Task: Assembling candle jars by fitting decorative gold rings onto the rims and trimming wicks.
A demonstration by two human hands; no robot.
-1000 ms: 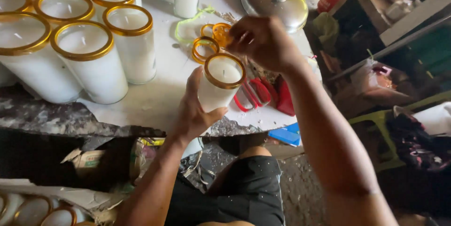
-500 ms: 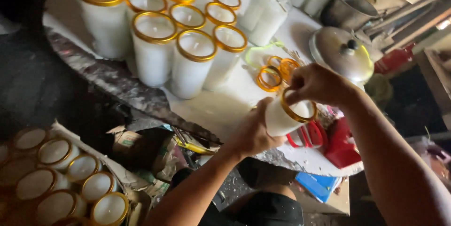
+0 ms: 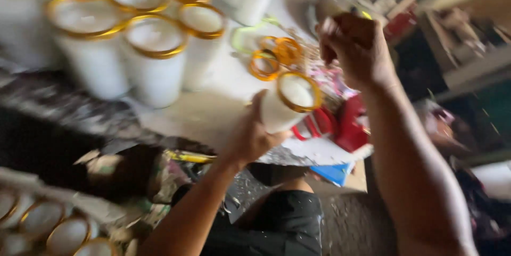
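Whole view smeared by motion blur.
Gold-rimmed white candles (image 3: 154, 59) at worktop's (image 3: 213, 112) far left corner: outlines soft, leftmost cut by picture's edge.
Right hand (image 3: 356, 48): fingertips blurred, anything pinched indistinguishable.
Left hand (image 3: 253, 136): palm hidden behind held candle (image 3: 287, 104).
Lid (image 3: 332, 6) at worktop's far edge: mostly hidden behind right hand.
Rimmed jars (image 3: 53, 229) below worktop: cut off at bottom-left corner.

1. Gold-rimmed candle jars (image 3: 154, 59) are crowding the table (image 3: 213, 112) left of the loose gold rings (image 3: 274, 59).
2. A bare strip of table is lying open just below the rings.
3. Red-handled scissors (image 3: 319, 123) are blocking the space right of that strip.
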